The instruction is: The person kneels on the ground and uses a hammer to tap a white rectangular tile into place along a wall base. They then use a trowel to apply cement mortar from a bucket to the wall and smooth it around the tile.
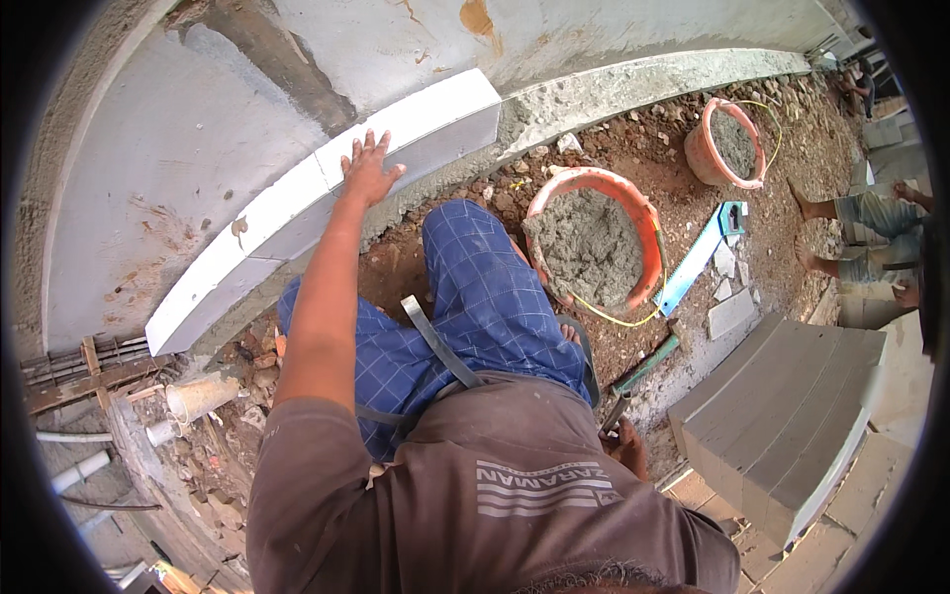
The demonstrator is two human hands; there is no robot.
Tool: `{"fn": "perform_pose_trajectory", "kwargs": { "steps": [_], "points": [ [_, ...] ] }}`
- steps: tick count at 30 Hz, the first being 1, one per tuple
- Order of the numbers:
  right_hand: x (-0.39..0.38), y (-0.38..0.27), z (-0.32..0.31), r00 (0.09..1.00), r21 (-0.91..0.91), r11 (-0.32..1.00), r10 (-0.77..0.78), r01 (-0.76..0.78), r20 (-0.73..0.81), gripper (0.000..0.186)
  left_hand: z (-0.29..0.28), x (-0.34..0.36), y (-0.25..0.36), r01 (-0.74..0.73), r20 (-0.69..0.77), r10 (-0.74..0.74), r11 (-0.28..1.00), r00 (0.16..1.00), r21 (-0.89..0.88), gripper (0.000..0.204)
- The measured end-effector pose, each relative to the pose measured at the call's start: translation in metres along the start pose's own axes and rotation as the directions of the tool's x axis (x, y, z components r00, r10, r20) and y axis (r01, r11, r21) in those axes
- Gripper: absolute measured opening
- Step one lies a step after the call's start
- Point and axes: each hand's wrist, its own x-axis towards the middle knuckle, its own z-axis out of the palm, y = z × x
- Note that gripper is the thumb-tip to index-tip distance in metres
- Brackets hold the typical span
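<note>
Left hand (369,179) lies spread across white block's (442,109) edge.

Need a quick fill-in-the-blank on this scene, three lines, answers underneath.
1. The left hand lies on a block whose colour is ____.
2. The saw lies to the ____ of the nearer bucket.
3. The checked cloth on the legs is ____.

Missing words: white; right; blue
</note>
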Motion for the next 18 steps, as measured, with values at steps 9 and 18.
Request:
{"fn": "perform_pose_trajectory", "kwargs": {
  "steps": [9, 18],
  "points": [
    [-0.058, -0.2, 0.09, 0.949, -0.314, 0.939, 0.216, -0.137, 0.231, 0.036, -0.026, 0.015, 0.017, -0.016, -0.099, 0.005, 0.993, 0.995, -0.115, 0.075],
    [-0.017, -0.27, 0.219, 0.823, -0.363, 0.791, -0.288, 0.493, 0.49, 0.056, -0.002, 0.031, 0.009, 0.123, -0.06, -0.133, 0.981, 0.989, -0.148, 0.067]
  ]
}}
